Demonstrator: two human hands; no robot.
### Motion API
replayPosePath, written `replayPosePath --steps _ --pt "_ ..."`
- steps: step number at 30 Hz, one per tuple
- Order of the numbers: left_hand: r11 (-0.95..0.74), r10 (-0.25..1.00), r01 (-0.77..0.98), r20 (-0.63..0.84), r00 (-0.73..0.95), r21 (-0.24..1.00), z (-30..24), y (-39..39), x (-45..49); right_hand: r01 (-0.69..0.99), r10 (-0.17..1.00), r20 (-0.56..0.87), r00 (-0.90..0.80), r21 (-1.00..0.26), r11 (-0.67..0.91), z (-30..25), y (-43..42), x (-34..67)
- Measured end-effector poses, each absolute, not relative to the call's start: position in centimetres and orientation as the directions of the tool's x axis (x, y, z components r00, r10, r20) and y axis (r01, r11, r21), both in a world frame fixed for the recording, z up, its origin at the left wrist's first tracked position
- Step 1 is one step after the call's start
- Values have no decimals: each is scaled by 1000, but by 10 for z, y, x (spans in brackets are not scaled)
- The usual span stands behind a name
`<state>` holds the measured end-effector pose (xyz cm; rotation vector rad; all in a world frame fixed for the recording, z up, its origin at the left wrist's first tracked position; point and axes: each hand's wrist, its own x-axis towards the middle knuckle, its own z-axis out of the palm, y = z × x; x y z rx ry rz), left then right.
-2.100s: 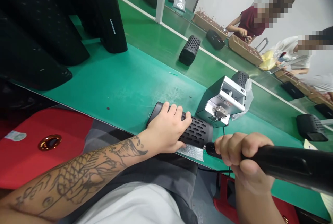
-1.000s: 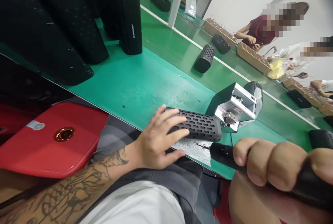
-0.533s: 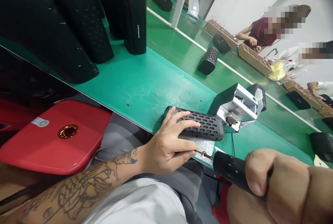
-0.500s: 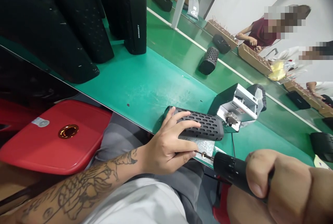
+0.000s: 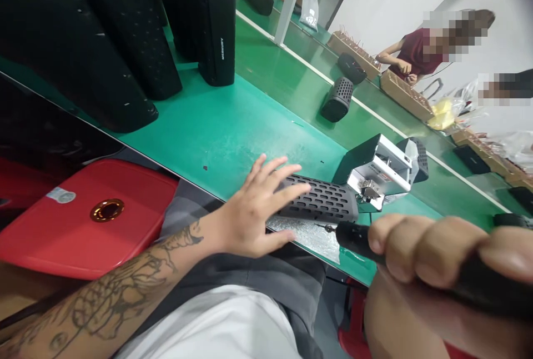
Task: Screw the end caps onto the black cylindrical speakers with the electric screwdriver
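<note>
Seen from the head camera, the left hand point(image 5: 254, 209) lies flat near the picture's centre, fingers point(image 5: 287, 173) spread apart and nothing gripped. Its fingertips rest on the left end of a black speaker point(image 5: 322, 206) with a holed shell. The speaker lies on its side near the close edge of the green table point(image 5: 225, 125), long axis running from 9 to 3 o'clock.

At 4 o'clock of the frame, the right hand point(image 5: 425, 250) is clamped tight around a black screwdriver point(image 5: 353, 235). The tool points toward 9 o'clock. Its thin bit point(image 5: 328, 228) sits just below the speaker's right end, over a silvery patch point(image 5: 308, 232) on the table edge; whether the bit touches the speaker cannot be told.

At 2 o'clock of the speaker, touching or just beside it, stands a grey metal box point(image 5: 377, 170). Further toward 12 o'clock, a second speaker point(image 5: 338, 99) lies alone on the darker green strip. Tall black cabinets point(image 5: 125, 42) stand at 10 o'clock. A red stool point(image 5: 83, 225) sits at 8 o'clock, below the table edge. At 2 o'clock, well apart, a person in a red top point(image 5: 412, 53) works beside cardboard trays point(image 5: 406, 96).
</note>
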<state>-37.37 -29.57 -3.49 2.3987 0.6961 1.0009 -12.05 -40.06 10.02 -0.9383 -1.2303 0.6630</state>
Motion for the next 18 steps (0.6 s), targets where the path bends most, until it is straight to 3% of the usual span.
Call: replayPosePath --steps 4,10,18 --pt "-713 639 289 423 642 638 -55 -272 -383 -17 806 582 113 -809 587 98 -346 -118" --pt "-662 643 181 428 634 727 -78 -264 -381 -78 852 519 -74 -854 514 84 -329 -102" --pt "-736 589 160 504 632 658 -84 -259 -381 -105 826 532 -186 -847 521 69 -338 -112"
